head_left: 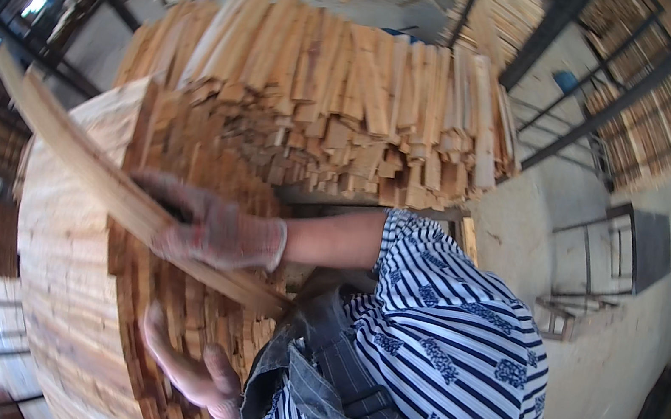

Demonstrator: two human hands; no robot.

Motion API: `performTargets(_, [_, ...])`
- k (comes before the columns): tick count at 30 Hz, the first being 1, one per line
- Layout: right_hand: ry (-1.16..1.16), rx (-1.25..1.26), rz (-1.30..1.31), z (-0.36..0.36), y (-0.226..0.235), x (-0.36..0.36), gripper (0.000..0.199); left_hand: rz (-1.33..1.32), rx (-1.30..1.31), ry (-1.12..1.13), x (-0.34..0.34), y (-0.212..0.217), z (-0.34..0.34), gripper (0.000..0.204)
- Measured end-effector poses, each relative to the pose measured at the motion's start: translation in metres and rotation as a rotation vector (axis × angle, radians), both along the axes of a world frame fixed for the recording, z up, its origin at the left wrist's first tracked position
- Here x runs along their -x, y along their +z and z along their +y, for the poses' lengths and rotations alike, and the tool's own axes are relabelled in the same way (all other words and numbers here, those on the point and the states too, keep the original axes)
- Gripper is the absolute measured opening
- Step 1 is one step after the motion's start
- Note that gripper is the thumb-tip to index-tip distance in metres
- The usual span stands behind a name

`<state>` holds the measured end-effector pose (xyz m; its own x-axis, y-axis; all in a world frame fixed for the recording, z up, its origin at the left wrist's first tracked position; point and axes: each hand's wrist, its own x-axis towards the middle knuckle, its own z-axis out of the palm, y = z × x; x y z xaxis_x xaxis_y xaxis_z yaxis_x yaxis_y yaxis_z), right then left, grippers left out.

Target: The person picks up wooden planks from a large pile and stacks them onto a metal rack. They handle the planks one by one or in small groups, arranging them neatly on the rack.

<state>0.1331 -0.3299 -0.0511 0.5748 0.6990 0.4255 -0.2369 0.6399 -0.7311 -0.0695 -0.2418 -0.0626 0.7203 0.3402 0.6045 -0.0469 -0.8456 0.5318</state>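
My right hand [216, 231], in a pale knitted work glove, is closed around long wooden slats [82, 152]; at least two seem to lie together. They slant from the upper left down toward my apron [311, 352]. Below them my left hand [189, 369] is slightly blurred, its thumb and fingers apart and nothing between them. It hovers over or beside a stack of wooden slats [137, 310], whose rough ends face me; I cannot tell whether it touches them. The stack's pale top [63, 257] extends to the left.
A large pile of loose slats [330, 63] stands at the far side. Dark metal posts [548, 38] rise at the upper right, near more stacked wood [664, 127]. A dark metal-framed stand [647, 249] is on the concrete floor [624, 353] to the right.
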Motion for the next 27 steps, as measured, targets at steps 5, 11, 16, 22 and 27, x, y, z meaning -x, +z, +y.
performTargets(5, [-0.459, 0.297, -0.28, -0.04, -0.078, 0.025, 0.084, 0.12, 1.137, -0.416, -0.126, 0.012, -0.024, 0.088])
performTargets(11, [-0.733, 0.499, -0.374, -0.105, -0.091, 0.005, 0.079, 0.268, 1.3, -0.662, -0.206, -0.039, -0.038, 0.06])
performTargets(16, [-0.923, 0.864, -0.501, -0.219, -0.119, -0.052, 0.05, 0.199, 1.137, -0.571, -0.245, -0.027, -0.078, 0.067])
performTargets(22, [-1.337, 1.737, 0.179, -0.45, -0.258, -0.124, 0.05, 0.241, 1.344, -0.491, -0.296, -0.034, -0.091, 0.072])
performTargets(27, [-1.444, 1.991, 0.44, -0.583, -0.308, -0.157, 0.052, 0.341, 1.321, -0.542, -0.312, -0.106, -0.139, 0.073])
